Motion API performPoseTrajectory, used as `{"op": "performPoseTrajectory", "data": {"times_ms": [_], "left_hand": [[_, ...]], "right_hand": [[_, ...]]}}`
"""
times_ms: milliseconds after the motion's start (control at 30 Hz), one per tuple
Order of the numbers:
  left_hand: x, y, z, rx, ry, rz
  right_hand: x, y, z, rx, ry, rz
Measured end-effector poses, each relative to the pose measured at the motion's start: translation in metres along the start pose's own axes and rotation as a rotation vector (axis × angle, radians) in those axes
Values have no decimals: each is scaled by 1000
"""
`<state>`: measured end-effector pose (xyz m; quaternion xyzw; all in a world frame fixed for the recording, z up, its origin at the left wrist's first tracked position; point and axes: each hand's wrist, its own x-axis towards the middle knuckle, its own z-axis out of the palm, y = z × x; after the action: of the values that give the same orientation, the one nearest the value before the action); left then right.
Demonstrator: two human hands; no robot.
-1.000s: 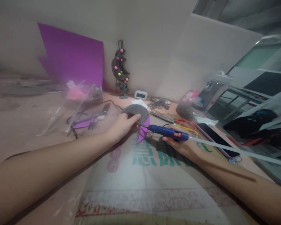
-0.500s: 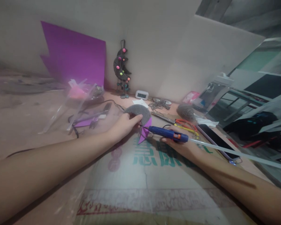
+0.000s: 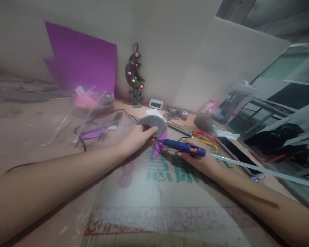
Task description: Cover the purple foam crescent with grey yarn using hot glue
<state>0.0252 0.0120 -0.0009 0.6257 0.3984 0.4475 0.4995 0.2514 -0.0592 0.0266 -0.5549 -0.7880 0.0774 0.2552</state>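
My left hand [image 3: 137, 138] grips a crescent-shaped piece [image 3: 154, 126], grey yarn wound over most of it and bare purple card at its lower tip. My right hand [image 3: 195, 160] is closed round a blue glue gun [image 3: 185, 147] with an orange trigger and a clear glue stick [image 3: 260, 169] trailing out behind it. The gun's nozzle touches the purple tip of the crescent. Both hands work just above a printed woven sack [image 3: 164, 192] spread over the surface.
A purple card sheet [image 3: 84, 65] leans on the wall beside a finished moon ornament [image 3: 134, 73]. A small clock [image 3: 156, 103], plastic bags [image 3: 89, 103], cables, scissors [image 3: 195, 133], a yarn ball [image 3: 204, 123] and a phone [image 3: 237, 154] lie around.
Almost nothing differs. The view shifted slightly and both hands stay at the crescent, the glue gun's nozzle still at its purple tip.
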Motion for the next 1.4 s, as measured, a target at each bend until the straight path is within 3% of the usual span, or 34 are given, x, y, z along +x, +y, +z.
{"op": "performPoseTrajectory", "data": {"times_ms": [1400], "left_hand": [[3, -2, 0, -36, 10, -9]], "right_hand": [[2, 6, -3, -68, 46, -58]]}}
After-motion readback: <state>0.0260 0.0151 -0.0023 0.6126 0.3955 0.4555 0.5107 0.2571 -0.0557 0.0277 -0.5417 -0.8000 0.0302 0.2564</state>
